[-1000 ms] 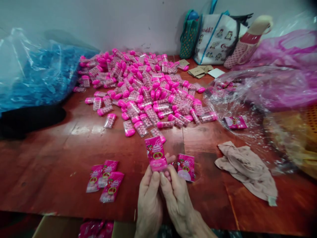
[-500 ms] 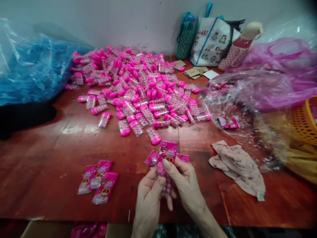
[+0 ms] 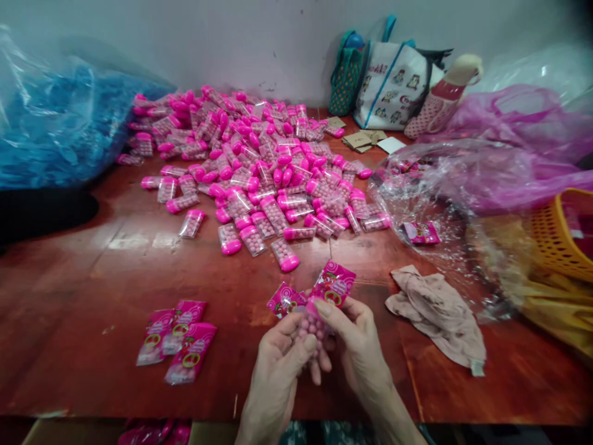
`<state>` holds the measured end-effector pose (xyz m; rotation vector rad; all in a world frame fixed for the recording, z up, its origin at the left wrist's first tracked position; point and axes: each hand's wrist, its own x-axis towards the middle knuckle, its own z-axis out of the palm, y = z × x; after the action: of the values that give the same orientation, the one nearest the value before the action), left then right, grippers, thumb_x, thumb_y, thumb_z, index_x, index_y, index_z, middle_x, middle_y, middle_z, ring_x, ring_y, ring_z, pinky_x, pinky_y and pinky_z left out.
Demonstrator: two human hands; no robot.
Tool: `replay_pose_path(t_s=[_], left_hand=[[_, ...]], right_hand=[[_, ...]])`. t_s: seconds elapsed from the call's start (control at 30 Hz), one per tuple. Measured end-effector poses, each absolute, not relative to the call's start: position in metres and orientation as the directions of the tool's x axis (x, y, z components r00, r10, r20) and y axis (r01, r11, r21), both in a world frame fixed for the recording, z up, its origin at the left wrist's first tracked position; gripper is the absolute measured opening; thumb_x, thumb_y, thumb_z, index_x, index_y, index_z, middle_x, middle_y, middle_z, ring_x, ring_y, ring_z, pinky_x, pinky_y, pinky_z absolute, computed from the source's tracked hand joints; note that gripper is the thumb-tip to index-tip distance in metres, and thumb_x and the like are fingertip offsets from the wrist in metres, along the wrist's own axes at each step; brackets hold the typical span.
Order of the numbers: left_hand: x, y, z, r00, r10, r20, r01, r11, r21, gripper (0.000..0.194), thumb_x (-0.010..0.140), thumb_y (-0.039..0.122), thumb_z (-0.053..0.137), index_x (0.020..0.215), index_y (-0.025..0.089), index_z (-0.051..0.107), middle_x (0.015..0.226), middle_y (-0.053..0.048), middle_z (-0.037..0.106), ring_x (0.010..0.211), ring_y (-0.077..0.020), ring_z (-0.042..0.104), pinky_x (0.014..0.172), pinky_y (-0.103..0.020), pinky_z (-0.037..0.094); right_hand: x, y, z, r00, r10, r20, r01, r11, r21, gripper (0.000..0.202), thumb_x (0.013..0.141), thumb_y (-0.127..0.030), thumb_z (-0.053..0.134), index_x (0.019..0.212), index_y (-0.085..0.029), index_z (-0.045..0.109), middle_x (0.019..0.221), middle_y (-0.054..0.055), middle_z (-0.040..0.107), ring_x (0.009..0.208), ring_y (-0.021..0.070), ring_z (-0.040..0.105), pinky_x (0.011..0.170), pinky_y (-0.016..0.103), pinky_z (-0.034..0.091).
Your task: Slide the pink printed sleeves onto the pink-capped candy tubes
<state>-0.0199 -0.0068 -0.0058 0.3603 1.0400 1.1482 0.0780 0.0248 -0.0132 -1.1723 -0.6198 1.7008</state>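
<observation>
Together, left hand (image 3: 282, 349) and right hand (image 3: 356, 337) grip one sachet (image 3: 324, 296) — pink balls inside — near heaped capsules (image 3: 259, 167).

A: What are the hands covering?
B: The right hand (image 3: 356, 346) and left hand (image 3: 278, 364) are hiding the lower half of the candy packet (image 3: 324, 303).
A: Beyond the grip?
B: The printing on the packet is blurring; the orange basket (image 3: 563, 235), far right of it, is running off frame.
</observation>
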Motion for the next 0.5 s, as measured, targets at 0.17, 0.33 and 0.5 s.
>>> replay_pose_path(t_s=[0.17, 0.33, 0.5], left_hand=[[-0.011, -0.016, -0.003, -0.069, 0.856, -0.513, -0.533, 0.403, 0.744, 0.021, 0.074, 0.027, 0.066, 0.09, 0.013, 0.067, 0.057, -0.003, 0.061, 0.037, -0.006, 0.046, 0.03, -0.011, 0.027], [-0.003, -0.023, -0.003, -0.258, 0.823, -0.505, -0.547, 0.307, 0.779, 0.027, 0.071, 0.031, 0.069, 0.093, 0.015, 0.067, 0.046, 0.002, 0.052, 0.033, -0.0041, 0.039, 0.031, -0.011, 0.023], [-0.004, -0.019, -0.003, -0.285, 0.825, -0.488, -0.581, 0.256, 0.772, 0.028, 0.068, 0.032, 0.072, 0.091, 0.017, 0.067, 0.053, 0.004, 0.051, 0.034, -0.0004, 0.03, 0.032, -0.01, 0.022]], right_hand=[[0.076, 0.031, -0.007, -0.081, 0.877, -0.473, -0.39, -0.465, -0.795, 0.027, 0.071, -0.036, 0.071, 0.074, -0.01, 0.067, 0.053, -0.001, 0.059, 0.04, 0.0069, 0.05, 0.037, 0.016, 0.042], [0.059, 0.017, -0.007, -0.153, 0.816, -0.558, -0.355, -0.572, -0.739, 0.037, 0.07, -0.047, 0.069, 0.061, -0.012, 0.058, 0.044, -0.004, 0.052, 0.024, 0.0056, 0.041, 0.022, 0.016, 0.032], [0.055, 0.007, -0.009, -0.125, 0.863, -0.49, -0.308, -0.503, -0.808, 0.033, 0.073, -0.044, 0.067, 0.066, -0.013, 0.058, 0.045, -0.006, 0.047, 0.028, 0.0052, 0.042, 0.025, 0.015, 0.035]])
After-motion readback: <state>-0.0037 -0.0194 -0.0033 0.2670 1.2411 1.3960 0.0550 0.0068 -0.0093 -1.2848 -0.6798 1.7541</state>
